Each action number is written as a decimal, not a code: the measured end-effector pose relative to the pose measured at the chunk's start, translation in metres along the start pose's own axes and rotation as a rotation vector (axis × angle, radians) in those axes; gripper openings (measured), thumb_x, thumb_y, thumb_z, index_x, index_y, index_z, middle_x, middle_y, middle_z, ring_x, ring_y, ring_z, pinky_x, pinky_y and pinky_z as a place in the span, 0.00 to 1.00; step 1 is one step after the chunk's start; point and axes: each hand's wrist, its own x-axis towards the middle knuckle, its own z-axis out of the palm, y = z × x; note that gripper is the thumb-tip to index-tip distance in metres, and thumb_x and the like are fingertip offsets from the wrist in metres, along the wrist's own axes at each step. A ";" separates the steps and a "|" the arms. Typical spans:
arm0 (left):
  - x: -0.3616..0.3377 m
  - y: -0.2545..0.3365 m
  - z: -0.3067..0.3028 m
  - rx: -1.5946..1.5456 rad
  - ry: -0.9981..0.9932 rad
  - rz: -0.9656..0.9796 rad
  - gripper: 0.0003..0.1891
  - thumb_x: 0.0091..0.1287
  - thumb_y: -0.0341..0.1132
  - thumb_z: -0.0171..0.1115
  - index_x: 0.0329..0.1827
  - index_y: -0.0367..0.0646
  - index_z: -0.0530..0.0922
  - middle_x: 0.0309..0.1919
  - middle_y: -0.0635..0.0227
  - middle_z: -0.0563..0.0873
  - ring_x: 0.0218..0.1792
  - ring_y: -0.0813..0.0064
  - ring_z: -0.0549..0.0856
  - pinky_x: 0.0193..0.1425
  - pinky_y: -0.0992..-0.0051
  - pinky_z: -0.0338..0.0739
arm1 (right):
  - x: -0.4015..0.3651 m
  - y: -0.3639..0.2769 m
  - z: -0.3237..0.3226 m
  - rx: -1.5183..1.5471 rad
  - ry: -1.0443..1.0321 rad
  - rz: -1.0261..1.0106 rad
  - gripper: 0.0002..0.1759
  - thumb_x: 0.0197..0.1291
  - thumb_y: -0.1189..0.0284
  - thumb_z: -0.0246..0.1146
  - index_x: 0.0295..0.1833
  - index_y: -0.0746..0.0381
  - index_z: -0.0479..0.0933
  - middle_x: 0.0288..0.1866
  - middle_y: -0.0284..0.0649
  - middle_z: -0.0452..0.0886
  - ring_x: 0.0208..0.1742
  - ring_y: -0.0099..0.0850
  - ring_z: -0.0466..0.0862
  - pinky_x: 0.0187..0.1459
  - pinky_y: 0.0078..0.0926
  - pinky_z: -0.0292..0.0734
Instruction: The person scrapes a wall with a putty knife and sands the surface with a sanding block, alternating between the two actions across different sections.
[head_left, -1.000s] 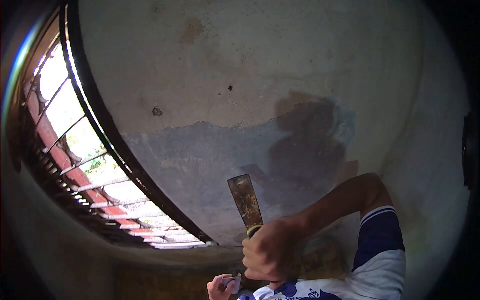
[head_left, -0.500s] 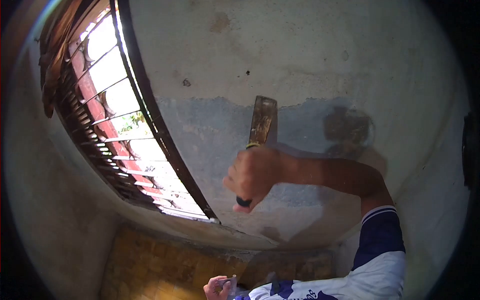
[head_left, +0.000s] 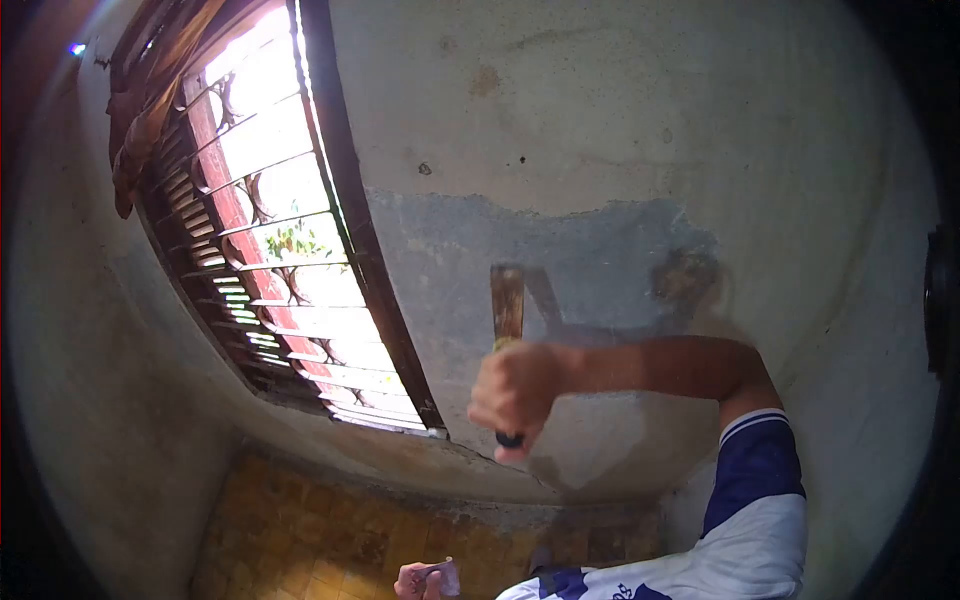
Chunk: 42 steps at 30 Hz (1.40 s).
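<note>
My right hand (head_left: 515, 395) is closed around the dark handle of a scraper (head_left: 507, 303) with a worn, stained flat blade pointing up. The blade stands in front of a blue-grey patch (head_left: 600, 245) on the wall, below the patch's ragged upper edge. A shadow falls to the right of the blade, apart from it, so the blade seems to be off the wall. Low in the view, my left hand (head_left: 411, 582) grips a small, thin, greyish-pink piece (head_left: 445, 577); its kind is not clear.
A window (head_left: 290, 240) with metal bars and a dark frame lies to the left, with brown cloth (head_left: 150, 120) hanging at its top. Pale wall (head_left: 620, 110) surrounds the patch. Yellowish floor tiles (head_left: 290, 530) show below. A dark object (head_left: 940, 300) is at the right edge.
My right hand has lowered the scraper from the patch's upper edge, and its shadow now lies farther from the blade. The view has shifted, with the window appearing farther right.
</note>
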 end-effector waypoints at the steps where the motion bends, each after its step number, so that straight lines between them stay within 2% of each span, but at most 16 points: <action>1: -0.004 -0.001 -0.005 -0.107 -0.011 -0.043 0.07 0.70 0.28 0.62 0.46 0.41 0.75 0.28 0.69 0.81 0.28 0.84 0.76 0.34 0.79 0.75 | 0.006 -0.015 0.000 0.014 -0.038 -0.030 0.30 0.56 0.44 0.57 0.17 0.59 0.68 0.11 0.36 0.70 0.15 0.33 0.79 0.20 0.32 0.76; 3: -0.013 0.001 -0.009 -0.068 0.083 -0.052 0.05 0.71 0.26 0.60 0.45 0.41 0.73 0.27 0.68 0.80 0.25 0.82 0.76 0.34 0.78 0.76 | 0.009 -0.020 -0.003 0.027 -0.071 -0.008 0.28 0.56 0.46 0.58 0.17 0.58 0.69 0.12 0.35 0.70 0.15 0.34 0.78 0.20 0.33 0.75; 6: -0.022 0.005 -0.014 0.096 0.192 -0.018 0.06 0.69 0.25 0.61 0.44 0.41 0.73 0.29 0.71 0.79 0.27 0.82 0.76 0.36 0.78 0.76 | -0.035 0.049 0.014 0.067 0.020 0.174 0.26 0.52 0.47 0.61 0.18 0.55 0.65 0.15 0.33 0.67 0.16 0.33 0.74 0.20 0.32 0.71; 9: -0.037 -0.029 -0.032 -0.071 0.140 -0.196 0.07 0.67 0.25 0.63 0.44 0.42 0.75 0.31 0.76 0.76 0.33 0.84 0.74 0.39 0.79 0.74 | -0.028 0.036 -0.001 -0.012 -0.027 0.178 0.26 0.53 0.47 0.60 0.18 0.56 0.64 0.15 0.34 0.68 0.16 0.33 0.75 0.20 0.32 0.72; 10: -0.034 -0.001 -0.021 0.098 0.190 -0.098 0.06 0.67 0.25 0.63 0.44 0.42 0.75 0.30 0.78 0.75 0.33 0.84 0.75 0.40 0.79 0.74 | -0.020 0.015 0.004 -0.014 -0.029 0.151 0.27 0.53 0.45 0.60 0.18 0.56 0.64 0.15 0.34 0.69 0.17 0.32 0.76 0.21 0.31 0.72; 13: -0.034 0.020 -0.015 0.083 0.193 -0.155 0.07 0.67 0.25 0.64 0.44 0.42 0.75 0.30 0.77 0.76 0.33 0.85 0.75 0.39 0.80 0.74 | -0.003 -0.026 0.006 0.030 -0.190 0.005 0.28 0.52 0.45 0.61 0.18 0.58 0.68 0.14 0.38 0.73 0.18 0.39 0.80 0.22 0.36 0.77; 14: -0.033 0.020 -0.015 0.106 0.187 -0.144 0.07 0.67 0.25 0.64 0.44 0.42 0.75 0.30 0.77 0.76 0.33 0.85 0.75 0.39 0.80 0.74 | -0.006 -0.014 0.010 0.109 -0.129 0.038 0.29 0.54 0.44 0.60 0.18 0.58 0.68 0.15 0.39 0.74 0.19 0.39 0.81 0.24 0.36 0.78; 17: -0.032 0.019 -0.019 0.092 0.173 -0.159 0.07 0.66 0.24 0.64 0.44 0.43 0.75 0.29 0.77 0.76 0.32 0.85 0.75 0.38 0.81 0.73 | -0.044 0.062 -0.021 -0.207 -0.189 0.194 0.29 0.53 0.43 0.60 0.19 0.58 0.69 0.16 0.38 0.74 0.21 0.39 0.81 0.25 0.36 0.78; 19: -0.028 0.019 -0.020 -0.038 0.180 -0.206 0.07 0.67 0.24 0.63 0.44 0.43 0.75 0.29 0.77 0.76 0.32 0.86 0.74 0.38 0.81 0.73 | -0.033 0.054 -0.028 -0.142 -0.116 0.215 0.29 0.52 0.44 0.62 0.18 0.58 0.69 0.15 0.38 0.74 0.20 0.38 0.81 0.24 0.36 0.78; 23: -0.017 0.020 -0.026 -0.072 0.130 -0.121 0.07 0.68 0.22 0.60 0.44 0.43 0.73 0.29 0.75 0.77 0.29 0.85 0.76 0.35 0.80 0.75 | 0.005 -0.004 -0.012 0.026 0.001 -0.001 0.25 0.51 0.48 0.63 0.19 0.55 0.64 0.15 0.33 0.68 0.17 0.33 0.76 0.20 0.30 0.73; 26: -0.015 0.005 -0.031 -0.075 0.130 -0.086 0.06 0.69 0.23 0.59 0.43 0.43 0.71 0.27 0.71 0.78 0.26 0.83 0.77 0.31 0.77 0.77 | -0.012 0.018 -0.005 0.044 -0.063 0.105 0.26 0.52 0.47 0.62 0.19 0.55 0.64 0.15 0.34 0.68 0.17 0.33 0.77 0.21 0.31 0.73; 29: -0.014 -0.034 -0.043 -0.026 0.114 0.005 0.06 0.70 0.24 0.60 0.43 0.42 0.71 0.25 0.69 0.78 0.22 0.81 0.77 0.27 0.75 0.77 | -0.029 0.050 -0.016 -0.165 -0.130 0.176 0.27 0.53 0.45 0.61 0.20 0.56 0.65 0.15 0.33 0.69 0.18 0.33 0.77 0.21 0.31 0.74; 31: -0.010 -0.039 -0.042 0.063 0.114 0.056 0.06 0.70 0.25 0.60 0.42 0.42 0.71 0.24 0.68 0.79 0.20 0.80 0.77 0.24 0.74 0.77 | -0.018 0.029 0.000 -0.033 -0.042 0.085 0.28 0.54 0.45 0.61 0.20 0.56 0.65 0.15 0.33 0.69 0.18 0.32 0.78 0.21 0.31 0.74; 35: -0.005 -0.043 -0.041 0.190 0.122 0.047 0.06 0.68 0.25 0.63 0.43 0.42 0.73 0.28 0.71 0.79 0.26 0.82 0.77 0.32 0.77 0.76 | -0.002 -0.019 0.005 -0.013 -0.096 -0.037 0.28 0.54 0.44 0.61 0.20 0.56 0.66 0.15 0.33 0.69 0.17 0.32 0.77 0.21 0.31 0.73; 39: 0.003 -0.002 -0.012 0.061 0.151 0.006 0.07 0.67 0.26 0.65 0.43 0.42 0.75 0.31 0.76 0.78 0.32 0.85 0.76 0.39 0.81 0.74 | -0.040 0.074 -0.016 -0.241 -0.091 0.090 0.27 0.54 0.44 0.59 0.20 0.56 0.67 0.15 0.33 0.68 0.16 0.30 0.75 0.21 0.29 0.72; 42: 0.010 0.004 -0.002 0.061 0.157 0.005 0.07 0.67 0.25 0.64 0.43 0.42 0.75 0.31 0.76 0.77 0.32 0.86 0.75 0.39 0.81 0.73 | -0.030 0.060 -0.010 -0.054 0.025 0.074 0.26 0.55 0.46 0.59 0.19 0.55 0.66 0.15 0.32 0.69 0.16 0.31 0.74 0.21 0.29 0.72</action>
